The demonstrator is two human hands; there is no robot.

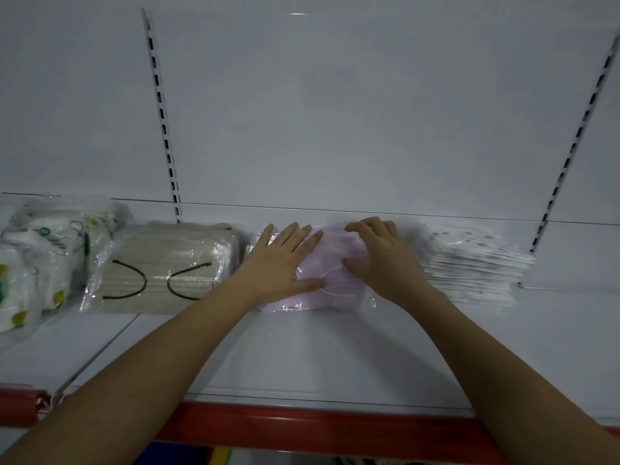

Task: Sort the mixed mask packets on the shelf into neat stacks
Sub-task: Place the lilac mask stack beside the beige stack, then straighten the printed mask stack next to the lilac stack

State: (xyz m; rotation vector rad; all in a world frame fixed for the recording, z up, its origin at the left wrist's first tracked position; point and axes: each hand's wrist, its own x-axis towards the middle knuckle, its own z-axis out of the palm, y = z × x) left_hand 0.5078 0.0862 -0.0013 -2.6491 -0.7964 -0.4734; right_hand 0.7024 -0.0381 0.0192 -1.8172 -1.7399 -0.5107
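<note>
Left hand (280, 260) and right hand (379, 260), fingers flat, press the clear-wrapped lilac mask packet stack (330, 290); long axis 3-to-9 o'clock, seemingly squared, equally near both.

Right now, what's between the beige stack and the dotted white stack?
The pink stack, with the left hand and right hand resting on it, per the head view.

The white shelf (302, 357) bears four mask stacks: white-green (40, 256), beige (167, 266), pink (332, 280), dotted white (476, 263).
</note>
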